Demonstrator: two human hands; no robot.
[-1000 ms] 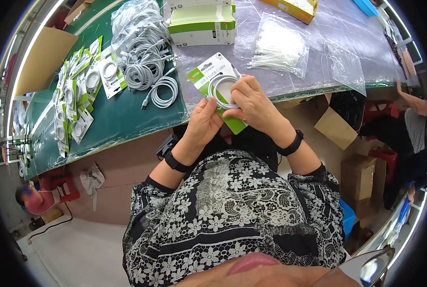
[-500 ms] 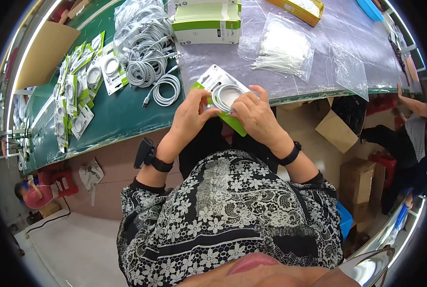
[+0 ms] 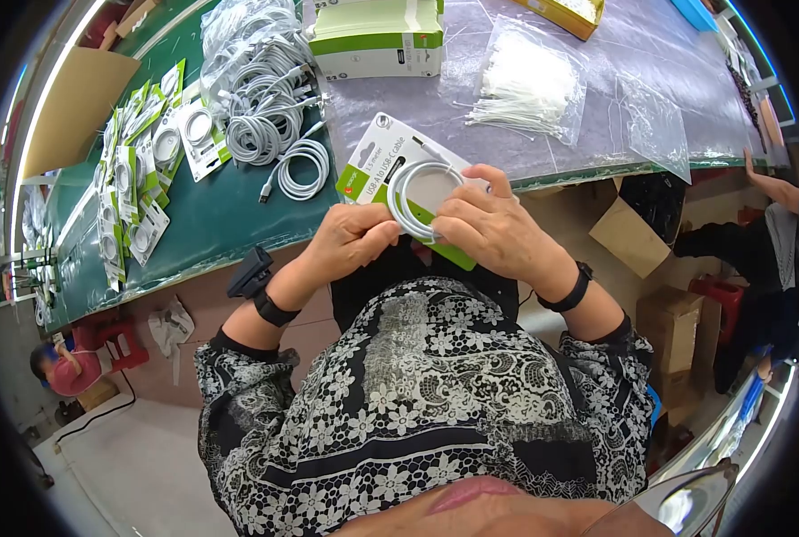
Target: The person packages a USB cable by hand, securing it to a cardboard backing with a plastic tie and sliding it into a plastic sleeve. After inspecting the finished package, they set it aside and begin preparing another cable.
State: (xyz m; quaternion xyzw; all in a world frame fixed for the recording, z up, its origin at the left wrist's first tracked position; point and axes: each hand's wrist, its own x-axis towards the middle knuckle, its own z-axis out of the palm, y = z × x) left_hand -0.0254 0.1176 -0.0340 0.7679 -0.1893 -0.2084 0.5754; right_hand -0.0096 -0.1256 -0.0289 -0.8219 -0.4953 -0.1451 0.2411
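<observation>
A white and green cardboard package card (image 3: 372, 163), printed "USB-A to USB-C Cable", is held tilted in front of me. A coiled white USB cable (image 3: 397, 199) lies against its face. My left hand (image 3: 353, 238) is closed, thumb and forefinger pinching at the card's lower left edge beside the coil. My right hand (image 3: 489, 219) is closed over the right side of the coil and card, its fingertips on the cable. Whether a tie passes between the fingers cannot be made out.
On the green tabletop (image 3: 211, 201) lie a single coiled cable (image 3: 303, 170), a heap of cables (image 3: 265, 116) and several carded cables (image 3: 131, 192). Further back are a box of cards (image 3: 377, 58) and a bag of white cable ties (image 3: 525, 85). Another person (image 3: 775, 242) is at right.
My left hand has shifted left and down, and the card has turned so its print shows more. My right hand has moved slightly right and stays on the coil.
</observation>
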